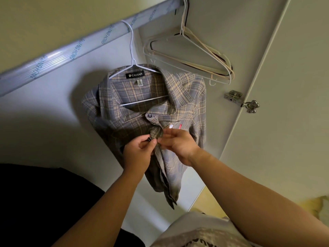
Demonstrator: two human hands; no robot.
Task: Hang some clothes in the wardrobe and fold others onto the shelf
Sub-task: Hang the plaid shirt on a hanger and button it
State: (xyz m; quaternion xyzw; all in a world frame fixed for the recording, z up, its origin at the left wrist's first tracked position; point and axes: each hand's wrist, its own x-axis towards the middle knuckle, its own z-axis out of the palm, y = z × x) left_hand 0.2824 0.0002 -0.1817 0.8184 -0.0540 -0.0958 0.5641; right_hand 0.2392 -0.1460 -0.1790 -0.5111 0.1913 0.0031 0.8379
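Observation:
A grey and yellow plaid shirt (185,90) hangs on a white wire hanger (131,50) from the wardrobe rail (74,50). Its top button by the collar is fastened. My left hand (138,154) pinches the shirt's left front edge at a dark button just below the chest. My right hand (178,145) pinches the opposite front edge right beside it. Both hands meet at the shirt's placket, fingers curled on the fabric.
Several bare hangers (194,56) hang bunched at the rail's right end. The open wardrobe door (284,104) with a metal hinge (238,99) stands on the right. A dark mass (44,202) fills the lower left, and a light patterned fabric (204,234) lies at the bottom.

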